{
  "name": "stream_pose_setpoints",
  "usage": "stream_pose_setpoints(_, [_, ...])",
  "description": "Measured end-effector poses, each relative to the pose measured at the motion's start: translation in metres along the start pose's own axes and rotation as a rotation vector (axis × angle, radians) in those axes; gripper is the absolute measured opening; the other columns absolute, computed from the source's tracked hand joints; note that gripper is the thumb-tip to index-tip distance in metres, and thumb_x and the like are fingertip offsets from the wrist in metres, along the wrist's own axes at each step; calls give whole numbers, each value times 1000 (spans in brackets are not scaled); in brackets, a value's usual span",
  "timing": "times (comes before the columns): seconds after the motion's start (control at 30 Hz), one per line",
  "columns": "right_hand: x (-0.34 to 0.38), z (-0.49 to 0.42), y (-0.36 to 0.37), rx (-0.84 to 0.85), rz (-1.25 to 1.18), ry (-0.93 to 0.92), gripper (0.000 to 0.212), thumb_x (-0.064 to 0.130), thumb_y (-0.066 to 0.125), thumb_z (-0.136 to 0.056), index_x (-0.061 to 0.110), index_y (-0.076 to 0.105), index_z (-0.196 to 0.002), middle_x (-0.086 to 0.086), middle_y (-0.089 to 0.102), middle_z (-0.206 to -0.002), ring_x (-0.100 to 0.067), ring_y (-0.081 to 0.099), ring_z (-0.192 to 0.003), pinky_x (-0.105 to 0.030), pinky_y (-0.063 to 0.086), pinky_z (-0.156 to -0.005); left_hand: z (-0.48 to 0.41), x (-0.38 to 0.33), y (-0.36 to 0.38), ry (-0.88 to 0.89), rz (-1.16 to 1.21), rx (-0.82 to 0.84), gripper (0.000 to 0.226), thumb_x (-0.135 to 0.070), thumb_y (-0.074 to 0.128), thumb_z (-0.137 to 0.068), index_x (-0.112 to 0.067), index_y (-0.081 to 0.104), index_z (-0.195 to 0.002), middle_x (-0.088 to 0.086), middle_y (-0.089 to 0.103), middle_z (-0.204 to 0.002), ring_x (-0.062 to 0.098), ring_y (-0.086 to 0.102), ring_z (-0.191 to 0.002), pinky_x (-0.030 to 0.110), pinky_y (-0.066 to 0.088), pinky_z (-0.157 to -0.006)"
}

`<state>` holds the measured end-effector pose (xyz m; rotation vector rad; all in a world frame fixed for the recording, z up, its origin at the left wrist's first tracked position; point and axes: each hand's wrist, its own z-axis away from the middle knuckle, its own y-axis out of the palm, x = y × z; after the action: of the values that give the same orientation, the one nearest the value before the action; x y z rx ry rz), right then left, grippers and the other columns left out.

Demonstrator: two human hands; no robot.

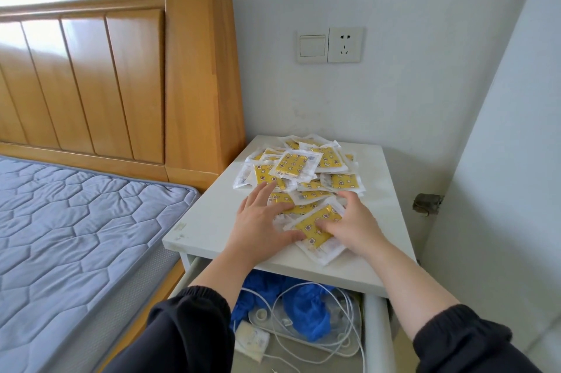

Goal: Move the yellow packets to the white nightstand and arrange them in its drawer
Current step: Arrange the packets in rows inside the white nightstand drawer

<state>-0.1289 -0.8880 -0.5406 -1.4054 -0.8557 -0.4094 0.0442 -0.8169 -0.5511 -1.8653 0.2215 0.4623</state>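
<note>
Beside the white wall, a wooden headboard [121, 69] fills the left part of the view, and a grey quilted mattress [76, 221] lies below it. Just right of the bed stands the white nightstand [206, 221], in the corner of the room. Its drawer [375, 336] is pulled out toward the person and holds crumpled blue material [309, 309], tangled white cables [282, 306] and some small white items.

All the yellow packets [303, 166] lie in a loose pile on top of the nightstand, none in the drawer. Each is yellow inside a clear wrapper.

Both arms in black sleeves reach over the open drawer to the near part of the pile. The left hand [258, 221] lies spread on the packets, its fingers on top and the thumb against the edge of the front packet. The right hand [355, 227] curls its fingers over the packets from the right side, with its thumb on the same front packet.

On the wall above are a light switch [312, 45] and a socket [346, 45], side by side.
</note>
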Motion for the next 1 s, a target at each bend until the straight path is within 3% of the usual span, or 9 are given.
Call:
stream_pose_setpoints(0.17, [-8,-6,-17,129,-347,46,53,-1,70,-80,13,54,-129,-2,67,-108,-19,66,-95,-39,54,-88,1,-1,1,10,33,-3,59,-65,68,-71,-41,59,-125,-15,20,-156,7,4,-146,38,10,-120])
stream_pose_setpoints(0.37, [-14,11,-13,-17,-622,-64,31,-3,65,-84,23,63,-101,3,72,-98,-14,69,-93,-33,55,-84,-2,3,-9,-101,417,-21,26,-48,71,-78,-31,72,-97,-15,47,-140,6,25,-139,33,20,-112])
stream_pose_setpoints(0.47, [-8,9,-1,-31,-710,-48,30,-4,66,-83,21,64,-99,-3,73,-97,-22,69,-93,-43,54,-87,-3,5,-12,-124,488,27,34,-48,68,-80,-23,74,-101,-16,48,-138,8,29,-136,29,21,-107])
stream_pose_setpoints(0.6, [10,11,25,-21,-695,-81,26,2,69,-81,19,64,-100,-4,72,-94,-23,69,-89,-45,56,-84,-2,2,-15,-208,585,4,50,-38,77,-76,-31,60,-122,-17,42,-129,10,45,-120,27,38,-100])
stream_pose_setpoints(0.7, [21,14,36,-89,-525,-154,20,15,73,-79,17,62,-96,-2,69,-90,-18,66,-84,-36,56,-76,-1,8,-14,-299,763,-53,39,-25,78,-78,-22,64,-114,-4,66,-113,9,66,-92,22,55,-78])
stream_pose_setpoints(0.8, [24,16,39,-147,-492,-202,21,23,69,-85,16,61,-103,0,64,-97,-13,60,-88,-17,48,-72,3,15,-17,-425,968,-196,20,-21,73,-83,-7,71,-98,3,74,-85,11,70,-71,21,54,-60])
stream_pose_setpoints(0.87, [24,17,38,-178,-533,-190,27,24,61,-90,18,57,-117,3,60,-107,-7,55,-97,-9,41,-74,2,21,-17,-525,1112,-304,18,-25,70,-87,-10,71,-96,5,74,-88,18,71,-78,31,56,-69])
stream_pose_setpoints(1.0, [27,17,40,-237,-530,-160,31,20,55,-92,19,54,-123,6,52,-117,-7,49,-109,-17,39,-86,-4,26,-17,-606,1230,-378,7,-24,61,-93,-21,66,-96,0,72,-97,18,69,-89,36,56,-81])
